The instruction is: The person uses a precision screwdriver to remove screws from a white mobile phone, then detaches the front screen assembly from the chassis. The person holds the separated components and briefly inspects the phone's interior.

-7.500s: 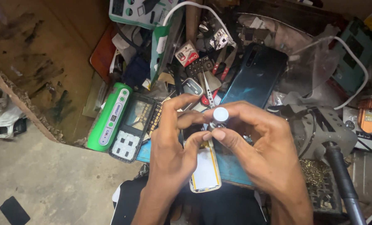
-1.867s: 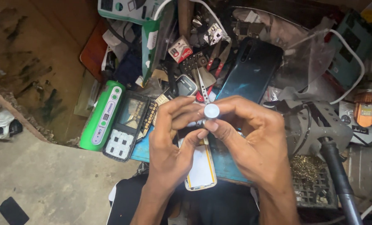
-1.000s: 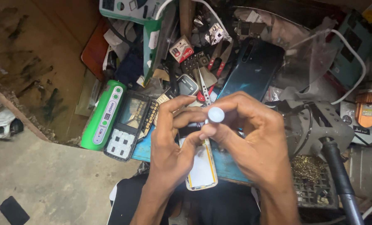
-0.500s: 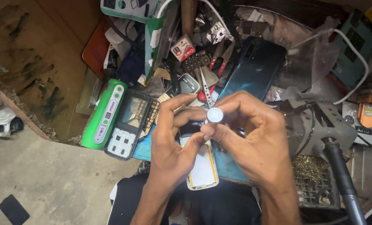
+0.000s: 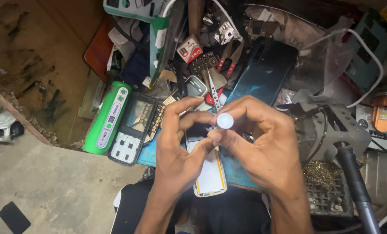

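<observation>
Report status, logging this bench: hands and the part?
Left hand steadies small phone. Right hand pinches round-capped tool upright. Clutter crowds behind; nothing between.

Upright silver-capped tool (image 5: 224,121) (perhaps a screwdriver).

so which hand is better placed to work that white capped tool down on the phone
Right, most likely. The right hand pinches the white-capped tool between thumb and fingers, directly over the open phone. The left hand sits beside it with its fingertips at the phone's top end, seemingly steadying it.
</observation>
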